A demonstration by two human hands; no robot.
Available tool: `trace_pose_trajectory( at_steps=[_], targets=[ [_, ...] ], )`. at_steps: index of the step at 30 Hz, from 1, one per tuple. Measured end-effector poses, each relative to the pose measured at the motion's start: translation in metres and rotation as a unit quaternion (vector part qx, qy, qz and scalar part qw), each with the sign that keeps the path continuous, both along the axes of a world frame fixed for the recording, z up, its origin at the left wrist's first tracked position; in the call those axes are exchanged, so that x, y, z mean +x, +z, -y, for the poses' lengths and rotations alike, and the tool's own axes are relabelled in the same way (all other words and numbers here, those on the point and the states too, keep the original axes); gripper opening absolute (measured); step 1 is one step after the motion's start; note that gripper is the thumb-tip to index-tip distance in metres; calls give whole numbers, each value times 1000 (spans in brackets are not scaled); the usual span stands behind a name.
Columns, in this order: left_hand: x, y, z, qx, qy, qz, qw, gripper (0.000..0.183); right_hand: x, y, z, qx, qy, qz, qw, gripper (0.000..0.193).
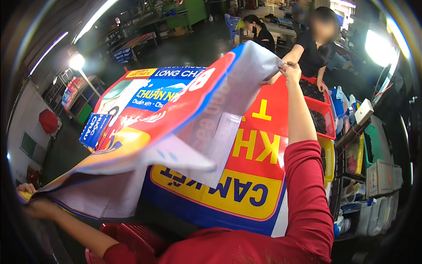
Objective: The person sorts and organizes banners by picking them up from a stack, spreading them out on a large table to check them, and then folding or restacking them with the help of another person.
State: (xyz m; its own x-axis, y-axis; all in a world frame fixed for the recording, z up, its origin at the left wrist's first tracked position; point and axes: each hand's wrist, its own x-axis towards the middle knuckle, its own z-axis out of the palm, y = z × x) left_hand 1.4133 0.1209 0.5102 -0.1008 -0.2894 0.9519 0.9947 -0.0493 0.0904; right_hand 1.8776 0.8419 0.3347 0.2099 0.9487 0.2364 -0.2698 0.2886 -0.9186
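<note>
A large printed vinyl sheet (176,114) in red, blue and yellow is lifted off the work surface, its pale back showing where it folds over. My right hand (290,71), arm stretched far forward, pinches the sheet's far right corner. At the lower left, my left hand (40,208) closes on the sheet's near edge. Fingers (27,188) show over the edge beside it; I cannot tell whose they are. Beneath lies another printed sheet (259,176) with big yellow lettering on red. The lifted sheet's middle is smeared by motion.
Across from me stands a person (314,53) in black, one hand near the sheet, the other at a red basket (318,105) of dark pieces. A yellow basket (329,158) and plastic bins (378,178) line the right. A red stool (127,240) is below; another person (261,33) sits farther back.
</note>
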Motion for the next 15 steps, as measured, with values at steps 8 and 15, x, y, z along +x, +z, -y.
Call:
trace_pose_trajectory(
  at_steps=[8,15],
  targets=[
    [59,-16,-52,-184,79,-121,972,35,60,-2,51,-41,8,163,986,37],
    [122,-29,-104,-147,227,-144,952,31,74,14,186,77,25,149,985,41]
  ],
)
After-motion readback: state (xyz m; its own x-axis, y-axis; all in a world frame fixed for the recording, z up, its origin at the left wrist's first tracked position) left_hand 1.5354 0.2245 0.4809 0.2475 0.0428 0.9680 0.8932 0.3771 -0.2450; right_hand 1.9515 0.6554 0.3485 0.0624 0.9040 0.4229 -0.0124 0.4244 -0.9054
